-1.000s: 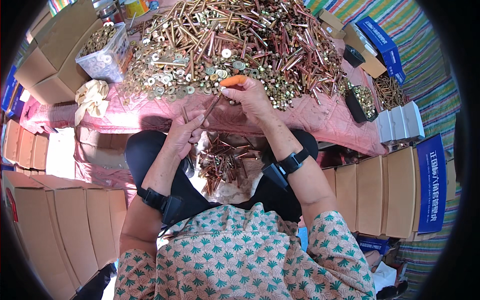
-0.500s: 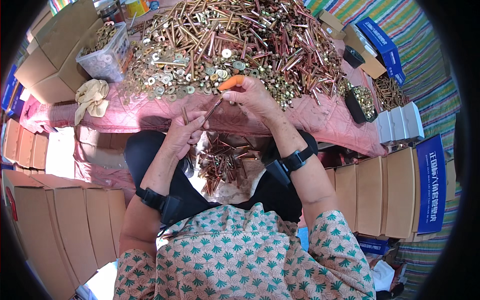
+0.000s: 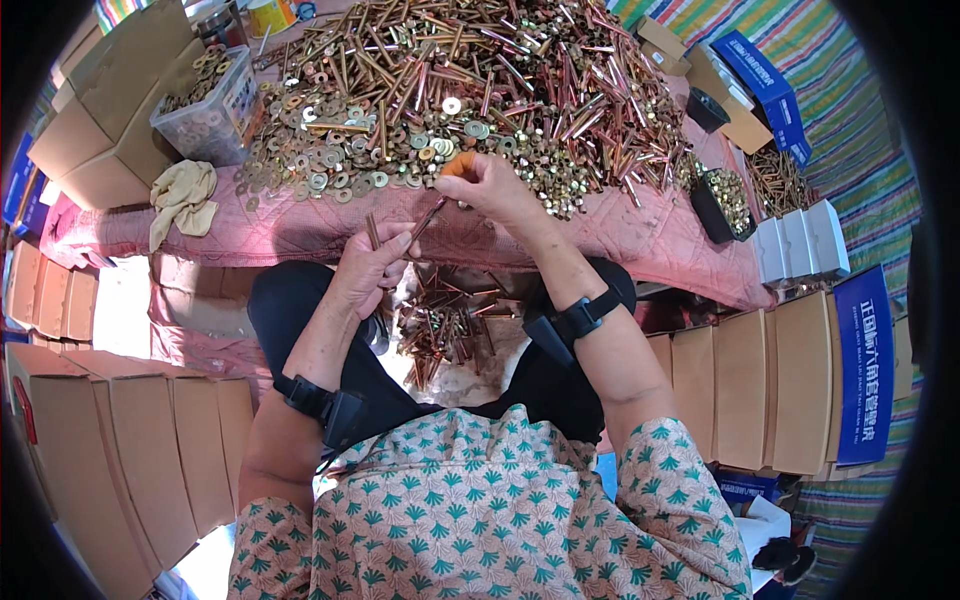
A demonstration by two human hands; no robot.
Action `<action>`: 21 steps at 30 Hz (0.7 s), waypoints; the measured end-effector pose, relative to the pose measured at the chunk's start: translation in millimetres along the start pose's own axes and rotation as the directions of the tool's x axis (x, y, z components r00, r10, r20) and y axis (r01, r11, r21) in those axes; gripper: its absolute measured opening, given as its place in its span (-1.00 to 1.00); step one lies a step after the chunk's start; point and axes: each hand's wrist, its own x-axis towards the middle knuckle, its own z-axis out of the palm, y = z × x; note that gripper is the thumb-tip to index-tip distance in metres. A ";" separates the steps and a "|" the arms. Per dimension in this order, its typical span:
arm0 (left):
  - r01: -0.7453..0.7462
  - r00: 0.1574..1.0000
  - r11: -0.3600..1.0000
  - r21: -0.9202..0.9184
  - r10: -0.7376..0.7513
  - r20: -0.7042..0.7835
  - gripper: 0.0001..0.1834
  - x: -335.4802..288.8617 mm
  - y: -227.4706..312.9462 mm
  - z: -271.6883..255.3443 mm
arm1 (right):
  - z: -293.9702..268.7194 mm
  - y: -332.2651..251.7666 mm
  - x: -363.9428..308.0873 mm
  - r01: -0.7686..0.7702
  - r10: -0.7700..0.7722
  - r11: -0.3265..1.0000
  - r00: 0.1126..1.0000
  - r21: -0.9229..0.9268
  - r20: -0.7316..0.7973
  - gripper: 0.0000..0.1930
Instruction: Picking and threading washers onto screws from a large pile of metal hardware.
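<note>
My left hand [image 3: 368,268] is closed round a few slim, brassy metal anchor bolts. One bolt [image 3: 373,232] stands up beside the knuckles, and another bolt [image 3: 428,220] slants up to the right from between thumb and forefinger. At that slanted bolt's upper end is my right hand [image 3: 495,188], its thumb and forefinger bent together, an orange cover on one finger. Whatever sits between those fingertips is too small to tell. Just beyond the hands lie loose washers [image 3: 335,155] and nuts [image 3: 560,185], below a big heap of bolts [image 3: 500,60].
A pink quilted cloth [image 3: 640,240] covers the table. On it stand a clear tub of washers [image 3: 215,125], a crumpled cloth [image 3: 183,195] and a black tray of nuts [image 3: 725,205]. More bolts [image 3: 440,330] lie low between my knees. Cardboard boxes [image 3: 160,430] line both sides.
My right thumb and forefinger have rolled over at the slanted bolt's end, so less of the orange finger cover shows. My left hand stays nearly where it was.
</note>
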 end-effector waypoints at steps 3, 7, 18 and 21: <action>0.011 0.998 1.000 0.016 -0.010 -0.063 -0.74 -3.3 2.7 -5.3 | 5.2 -5.4 -9.8 0.041 -0.134 0.811 0.984 0.583 0.118 -0.79; 0.059 0.995 0.998 -0.015 -0.060 -0.082 -0.68 -6.1 3.6 6.2 | 3.2 16.1 3.7 -0.016 0.016 0.996 1.000 0.083 0.008 -0.68; -0.022 0.999 0.998 -0.061 0.023 0.024 -0.67 1.4 -8.6 -0.2 | 8.8 25.8 -2.6 0.006 -0.001 0.942 1.000 0.337 -0.014 -0.79; -0.040 0.999 0.998 -0.045 0.041 0.027 -0.67 -0.6 -6.6 -3.7 | 8.8 20.9 -6.2 0.023 -0.093 0.784 0.992 0.621 0.081 -0.81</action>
